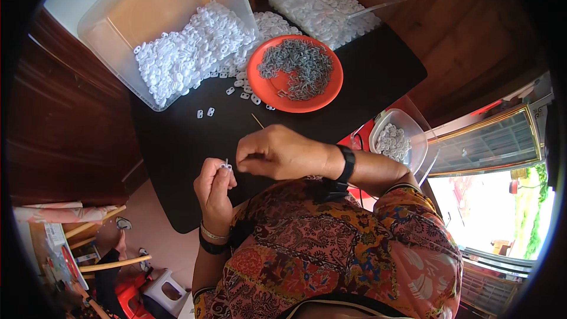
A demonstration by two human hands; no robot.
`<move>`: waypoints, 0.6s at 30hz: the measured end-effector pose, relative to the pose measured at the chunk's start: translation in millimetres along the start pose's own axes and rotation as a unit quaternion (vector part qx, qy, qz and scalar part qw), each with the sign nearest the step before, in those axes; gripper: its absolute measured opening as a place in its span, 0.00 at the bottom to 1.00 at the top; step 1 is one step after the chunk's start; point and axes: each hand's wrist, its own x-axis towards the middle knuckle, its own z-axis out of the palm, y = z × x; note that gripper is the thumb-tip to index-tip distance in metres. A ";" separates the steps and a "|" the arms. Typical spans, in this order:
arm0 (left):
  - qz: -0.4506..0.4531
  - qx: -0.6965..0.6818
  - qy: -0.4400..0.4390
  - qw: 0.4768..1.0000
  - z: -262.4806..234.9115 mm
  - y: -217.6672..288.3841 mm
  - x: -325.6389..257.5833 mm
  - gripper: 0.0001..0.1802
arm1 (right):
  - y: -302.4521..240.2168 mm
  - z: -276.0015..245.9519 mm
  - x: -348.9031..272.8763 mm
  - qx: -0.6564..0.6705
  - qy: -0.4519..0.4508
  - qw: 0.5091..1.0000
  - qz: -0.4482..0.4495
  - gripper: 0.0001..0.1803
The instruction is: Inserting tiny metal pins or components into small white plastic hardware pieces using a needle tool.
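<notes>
Over the worktop (378, 77), the left hand (214, 194) pinches a small white piece (227, 167) in its fingers. The right hand (288, 152) has curled fingers; I can't tell if it holds anything.

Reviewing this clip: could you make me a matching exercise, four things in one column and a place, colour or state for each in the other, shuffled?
Things:
1. Left hand
2. Grey metal pieces
3. White stool
4. Tabletop

Matches:
A. On the floor, lower left of the picture
B. Black
C. Pinching a small white piece
D. Heaped on an orange-red plate

Right pairs: 1-C, 2-D, 3-A, 4-B
</notes>
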 end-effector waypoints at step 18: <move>-0.080 -0.079 0.019 0.993 -12.7 -9.2 -13.1 0.10 | 11.9 -88.6 47.7 -0.443 -0.002 0.894 -0.068 0.07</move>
